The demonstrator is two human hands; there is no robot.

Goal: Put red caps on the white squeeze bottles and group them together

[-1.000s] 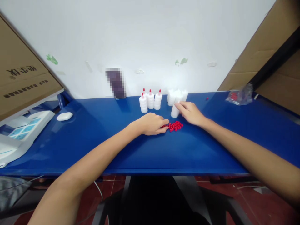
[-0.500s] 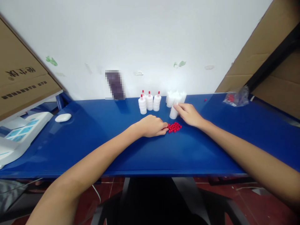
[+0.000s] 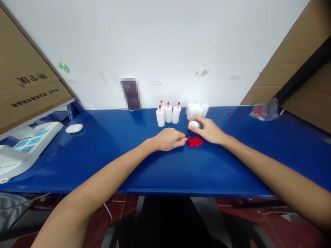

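Note:
My left hand [image 3: 169,139] rests on the blue table [image 3: 103,155] with fingertips pinched on a small red cap at the left edge of a pile of red caps [image 3: 195,141]. My right hand [image 3: 208,130] is closed round a white bottle [image 3: 193,124], tipped over so its base faces me, just behind the pile. Three white bottles with red caps [image 3: 168,113] stand in a row behind my hands. Several uncapped white bottles [image 3: 197,109] stand to their right by the wall.
A white scale [image 3: 23,148] and a white oval object [image 3: 74,128] sit at the left. Cardboard boxes [image 3: 26,86] flank both sides. A clear bag with red caps [image 3: 263,110] lies at the back right, and a lone red cap [image 3: 229,112] near it.
My right hand has lifted the white bottle from the table and tilted it toward me. My left hand has closed its fingertips on a red cap at the pile's edge.

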